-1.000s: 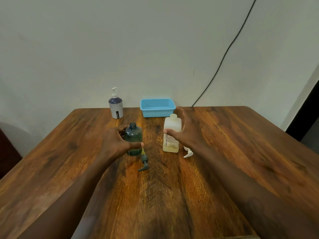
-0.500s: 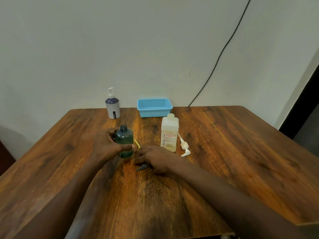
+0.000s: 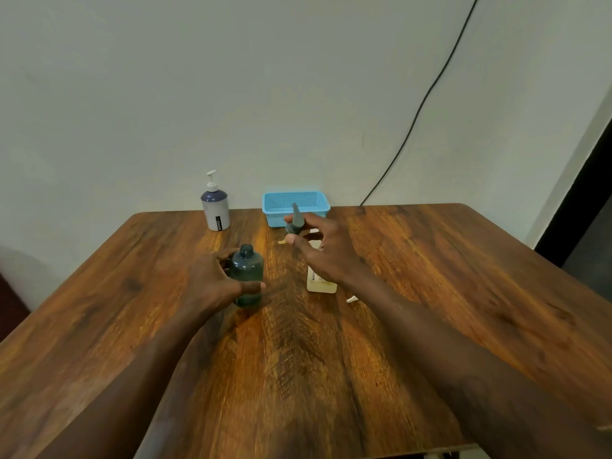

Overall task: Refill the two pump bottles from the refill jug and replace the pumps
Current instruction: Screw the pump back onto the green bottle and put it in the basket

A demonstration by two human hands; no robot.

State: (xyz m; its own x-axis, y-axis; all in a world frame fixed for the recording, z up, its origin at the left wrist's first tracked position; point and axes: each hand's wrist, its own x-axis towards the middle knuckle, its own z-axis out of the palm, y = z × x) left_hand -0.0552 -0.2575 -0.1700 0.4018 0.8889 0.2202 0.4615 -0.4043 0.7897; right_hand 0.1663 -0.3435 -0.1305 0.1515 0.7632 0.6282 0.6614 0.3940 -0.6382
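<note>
Steadying the green bottle (image 3: 246, 276) with your left hand (image 3: 215, 283), you are wrapping thumb and fingers around its body while it is standing upright on the surface (image 3: 430, 293), its neck open. Your right hand (image 3: 326, 253) is pinching the dark pump (image 3: 294, 221) up in the air, just right of and above the green bottle, nozzle pointing up and the yellowish dip tube (image 3: 282, 241) trailing toward the green bottle's mouth. Watch that tube: it is curving, so in my judgement it could catch on the rim or miss the neck and drip onto the surface if you are lowering it at an angle. The pale bottle (image 3: 319, 283) is standing right of the green bottle, partly behind your right wrist, and a careless sweep could be knocking it over. Its white pump (image 3: 351, 299) is lying beside it.
</note>
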